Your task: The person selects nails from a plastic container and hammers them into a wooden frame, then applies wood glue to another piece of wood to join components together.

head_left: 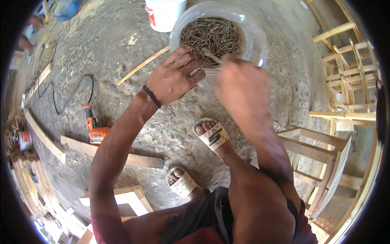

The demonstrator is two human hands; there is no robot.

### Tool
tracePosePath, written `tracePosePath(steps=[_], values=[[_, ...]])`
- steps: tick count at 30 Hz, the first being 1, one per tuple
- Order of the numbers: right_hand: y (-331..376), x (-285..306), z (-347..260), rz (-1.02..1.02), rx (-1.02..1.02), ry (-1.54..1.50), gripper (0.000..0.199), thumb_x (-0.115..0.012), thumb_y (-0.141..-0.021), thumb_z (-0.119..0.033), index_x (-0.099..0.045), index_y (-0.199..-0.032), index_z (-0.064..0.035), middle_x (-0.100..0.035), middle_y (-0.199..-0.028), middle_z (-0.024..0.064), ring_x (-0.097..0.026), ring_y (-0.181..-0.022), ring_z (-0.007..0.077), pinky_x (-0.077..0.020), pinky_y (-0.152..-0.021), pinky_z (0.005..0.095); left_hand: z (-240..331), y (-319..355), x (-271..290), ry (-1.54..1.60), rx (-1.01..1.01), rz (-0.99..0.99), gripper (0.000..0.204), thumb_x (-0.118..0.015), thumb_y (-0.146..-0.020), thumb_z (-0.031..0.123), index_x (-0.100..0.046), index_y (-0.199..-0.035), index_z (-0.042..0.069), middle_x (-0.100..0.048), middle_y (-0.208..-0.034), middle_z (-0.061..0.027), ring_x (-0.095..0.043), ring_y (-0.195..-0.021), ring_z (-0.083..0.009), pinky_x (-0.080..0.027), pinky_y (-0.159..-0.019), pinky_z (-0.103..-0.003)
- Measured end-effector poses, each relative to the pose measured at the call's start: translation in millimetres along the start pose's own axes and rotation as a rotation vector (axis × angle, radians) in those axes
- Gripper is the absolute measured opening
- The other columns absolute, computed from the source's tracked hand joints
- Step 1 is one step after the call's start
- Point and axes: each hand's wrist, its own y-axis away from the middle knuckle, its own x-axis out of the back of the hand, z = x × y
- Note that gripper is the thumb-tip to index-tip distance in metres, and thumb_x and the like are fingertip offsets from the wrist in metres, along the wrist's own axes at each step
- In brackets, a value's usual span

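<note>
A round see-through plastic tub stands on the floor in front of me, holding a heap of rusty nails. My left hand, with a dark braided band at its wrist, is at the tub's near left rim. Its fingers are slightly bent and apart, and nothing shows between them. Over the near right rim, my right hand is smeared by motion and closed round a thin tool. The tool's greyish crosswise end lies over the nails; its kind is too blurred to tell.
A white bucket stands behind the tub. On the rough floor lie an orange power tool, a black cord and wooden strips. Wooden frames stand at the right. Another person's arm shows at far left.
</note>
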Motion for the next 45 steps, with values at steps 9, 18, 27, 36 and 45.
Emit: tracePosePath(steps=[9, 18, 27, 36, 45], values=[[36.7, -25.0, 30.2, -0.406, 0.238, -0.621, 0.017, -0.068, -0.085, -0.019, -0.071, -0.095, -0.0059, -0.067, -0.074, 0.0164, -0.067, -0.065, 0.0328, -0.0508, -0.061, 0.0426, 4.1, 64.3, 31.5, 0.45, 0.402, -0.042, 0.056, -0.071, -0.087, 0.029, -0.052, -0.137, 0.012, -0.062, -0.124, -0.0132, -0.062, -0.111, -0.0315, -0.049, -0.1, -0.045], [78.1, -168.9, -70.9, -0.824, 0.52, -0.731, 0.023, -0.065, -0.085, -0.026, -0.073, -0.099, -0.0099, -0.068, -0.075, 0.0171, -0.067, -0.069, 0.0364, -0.0522, -0.066, 0.0448, 121.8, 195.1, -20.4, 0.867, 0.695, -0.272, 0.019, -0.068, -0.088, 0.015, -0.067, -0.104, 0.005, -0.065, -0.085, -0.0112, -0.066, -0.08, -0.0312, -0.054, -0.069, -0.044], [78.1, -222.7, -78.4, -0.882, 0.3, -0.737, 0.036, -0.066, -0.088, -0.024, -0.062, -0.121, -0.0102, -0.071, -0.091, 0.0181, -0.07, -0.087, 0.035, -0.0528, -0.076, 0.0475, 127.6, 232.5, -55.6, 0.628, 1.011, -0.272, 0.018, -0.065, -0.091, 0.027, -0.073, -0.101, 0.014, -0.061, -0.095, -0.0119, -0.065, -0.082, -0.0318, -0.055, -0.071, -0.043], [82.4, -242.5, -31.7, -0.525, 0.402, -0.827, 0.05, -0.064, -0.087, -0.01, -0.053, -0.137, -0.0085, -0.059, -0.132, 0.0196, -0.058, -0.121, 0.0368, -0.0473, -0.101, 0.0407, 97.9, 257.8, -116.1, 0.402, 0.901, -0.342, 0.03, -0.058, -0.092, 0.017, -0.066, -0.121, 0.018, -0.062, -0.127, -0.0095, -0.059, -0.116, -0.0286, -0.051, -0.1, -0.041], [44.1, -288.9, 153.6, -0.207, 0.005, -0.075, 0.066, -0.064, -0.085, -0.01, -0.041, -0.147, -0.0098, -0.037, -0.153, 0.0174, -0.036, -0.141, 0.0359, -0.0334, -0.114, 0.0488, 83.0, 261.4, -102.4, 0.451, 0.81, -0.254, 0.025, -0.061, -0.094, 0.02, -0.066, -0.117, 0.014, -0.067, -0.108, -0.0111, -0.069, -0.095, -0.0298, -0.061, -0.078, -0.04]])
